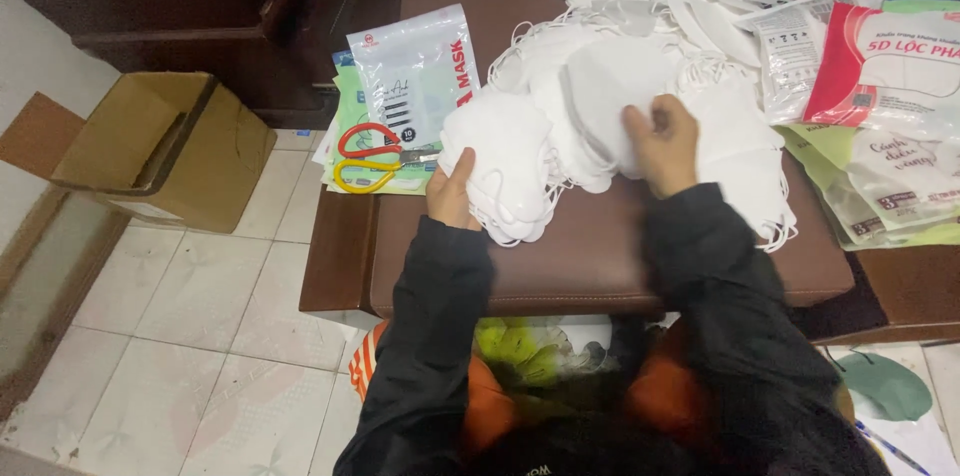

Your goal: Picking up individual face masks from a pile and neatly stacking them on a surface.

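Left hand (452,191) grips a small stack of white face masks (505,171) at its near edge; thumb lies on top, the other fingers are hidden beneath, so closed on the stack. The stack rests on the brown padded surface (590,256), at its left part, ear loops hanging off the front.

Right hand (662,146) rests on the big loose heap of white masks (640,66) spread across the middle, fingers curled down onto one mask; whether it pinches that mask or only presses on it, cannot tell.

Progress, judged from the layout: only a small portion sits gathered under the left hand, while most masks lie loose and tangled in the heap, running to the far edge. Work looks early to midway.

Left of the stack: a printed mask pouch (415,71), with red and yellow scissors (368,156) lying on flat packaging. Right side: more printed pouches (880,86), overlapping. An open cardboard box (160,151) stands on the tiled floor, well apart from the hands
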